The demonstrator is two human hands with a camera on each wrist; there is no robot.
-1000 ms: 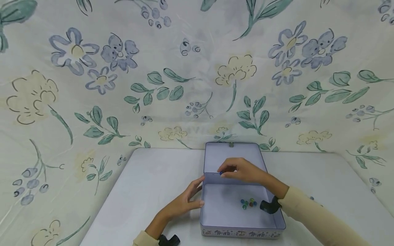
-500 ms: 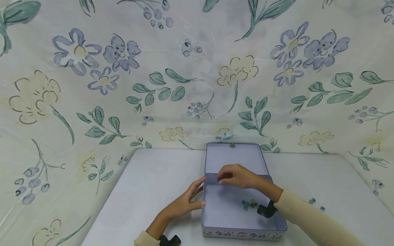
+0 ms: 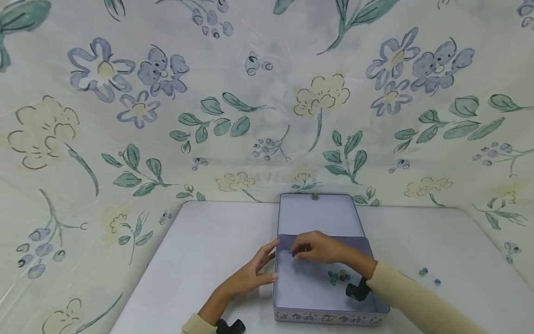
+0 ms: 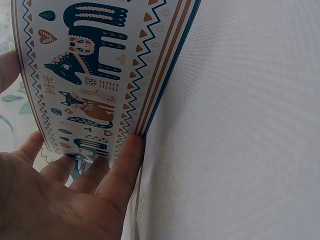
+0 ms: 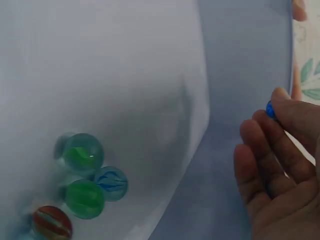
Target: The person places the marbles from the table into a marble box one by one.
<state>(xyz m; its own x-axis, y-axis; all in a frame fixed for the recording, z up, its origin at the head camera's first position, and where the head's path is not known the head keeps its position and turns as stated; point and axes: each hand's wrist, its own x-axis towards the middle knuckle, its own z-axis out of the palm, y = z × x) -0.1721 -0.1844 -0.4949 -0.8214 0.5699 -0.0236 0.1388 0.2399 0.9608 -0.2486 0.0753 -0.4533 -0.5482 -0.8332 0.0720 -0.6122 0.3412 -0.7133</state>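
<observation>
My right hand (image 3: 318,247) is over the far left part of an open tin box (image 3: 329,317). Between its thumb and index finger it pinches a blue marble (image 5: 270,109). Several marbles, such as a green marble (image 5: 84,199) and a red-striped marble (image 5: 52,223), lie together on the box floor. My left hand (image 3: 247,274) rests against the box's left side with its fingers spread. In the left wrist view its fingertips touch the printed wall, which carries animal figures.
The raised lid (image 3: 319,215) stands at the back of the box. A few loose marbles (image 3: 437,282) lie on the white table (image 3: 434,241) to the right. A flowered cloth (image 3: 267,116) hangs behind the table.
My right hand has come down and slightly nearer, from in front of the lid to inside the box, with the blue marble still pinched. The left hand stays on the box side.
</observation>
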